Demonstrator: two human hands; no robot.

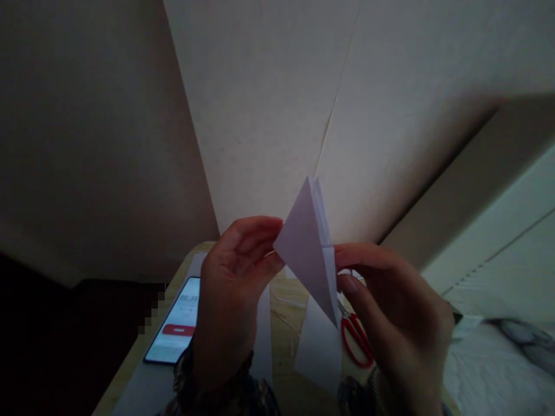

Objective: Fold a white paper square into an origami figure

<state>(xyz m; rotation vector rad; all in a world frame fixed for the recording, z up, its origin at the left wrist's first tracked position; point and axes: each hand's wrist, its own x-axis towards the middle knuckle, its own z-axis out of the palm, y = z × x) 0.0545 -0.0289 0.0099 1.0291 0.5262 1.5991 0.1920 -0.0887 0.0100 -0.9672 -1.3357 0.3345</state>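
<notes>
A white folded paper (303, 242), triangular with layered folds along its right side, is held up above the small table. My left hand (238, 277) pinches its left corner between thumb and fingers. On the right edge, my right hand (390, 306) has its index finger and thumb closed at the folded layers. The paper's lower point hangs downward over the tabletop, in front of a white sheet lying there.
On the wooden table (284, 370) lie a white paper sheet (321, 346), red-handled scissors (358, 341), thin paper strips and a phone (173, 323) showing a timer. A wall (260, 115) rises behind. White bedding (489, 370) lies at the right.
</notes>
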